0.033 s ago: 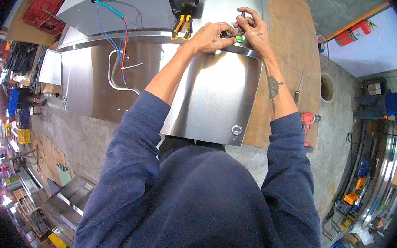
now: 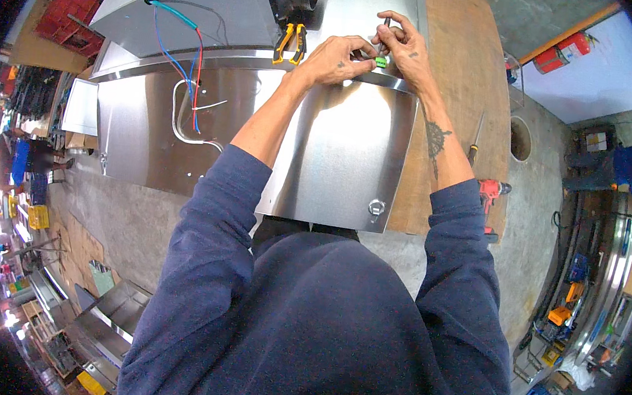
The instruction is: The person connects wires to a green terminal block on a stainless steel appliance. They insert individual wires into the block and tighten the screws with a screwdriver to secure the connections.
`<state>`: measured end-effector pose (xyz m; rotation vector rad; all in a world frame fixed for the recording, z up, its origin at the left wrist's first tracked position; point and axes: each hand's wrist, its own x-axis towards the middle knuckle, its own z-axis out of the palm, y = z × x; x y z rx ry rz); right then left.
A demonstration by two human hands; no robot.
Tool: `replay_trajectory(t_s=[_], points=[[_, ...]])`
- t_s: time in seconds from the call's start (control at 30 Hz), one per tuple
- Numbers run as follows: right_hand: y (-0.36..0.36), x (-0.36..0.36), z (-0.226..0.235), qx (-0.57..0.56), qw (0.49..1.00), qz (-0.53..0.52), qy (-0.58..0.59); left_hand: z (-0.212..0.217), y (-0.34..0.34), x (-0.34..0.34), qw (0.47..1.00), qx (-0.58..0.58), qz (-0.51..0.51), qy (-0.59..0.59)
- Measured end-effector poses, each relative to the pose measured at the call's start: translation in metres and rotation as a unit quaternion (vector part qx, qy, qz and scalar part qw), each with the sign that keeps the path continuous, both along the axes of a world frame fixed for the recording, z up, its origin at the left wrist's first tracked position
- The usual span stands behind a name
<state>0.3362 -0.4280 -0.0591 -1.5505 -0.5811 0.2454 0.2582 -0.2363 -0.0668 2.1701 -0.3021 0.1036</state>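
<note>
Far ahead on the stainless-steel panel (image 2: 350, 141), my left hand (image 2: 334, 60) pinches a small green terminal block (image 2: 381, 62) at its left side. My right hand (image 2: 409, 52) is closed around a slim, dark-handled screwdriver (image 2: 387, 22), held upright. Its lower end comes down at the terminal block; whether the tip sits in a screw is too small to tell. Yellow-and-black pliers (image 2: 290, 44) lie just left of my left hand, handles toward me.
A grey metal housing (image 2: 197, 13) stands at the back left, with blue and red wires (image 2: 198, 54) hanging over the panel. A white cable (image 2: 176, 112) curls below them. On the wooden tabletop (image 2: 457, 60) at right lie another screwdriver (image 2: 473, 152) and a red drill (image 2: 491, 190).
</note>
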Motion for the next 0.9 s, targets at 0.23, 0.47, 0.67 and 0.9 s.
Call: replay_trajectory(t_s=[0.23,0.47,0.67,0.9], points=[[-0.0009,0.0016,0.0036,0.008,0.999,0.034,-0.001,0.0048,0.0007,0.0,1.0,-0.002,-0.006,0.009],[0.0051,0.0036,0.0018,0.024,0.999,-0.022,0.002,0.0035,0.0026,0.0049,1.0,0.022,0.006,-0.009],[0.0038,0.0028,0.0012,-0.016,0.999,-0.034,-0.031,0.0047,0.0011,0.0037,1.0,0.027,0.013,-0.007],[0.0054,0.0017,-0.0015,0.009,0.997,-0.066,-0.023,0.0014,0.0008,0.0044,0.999,0.022,0.016,-0.016]])
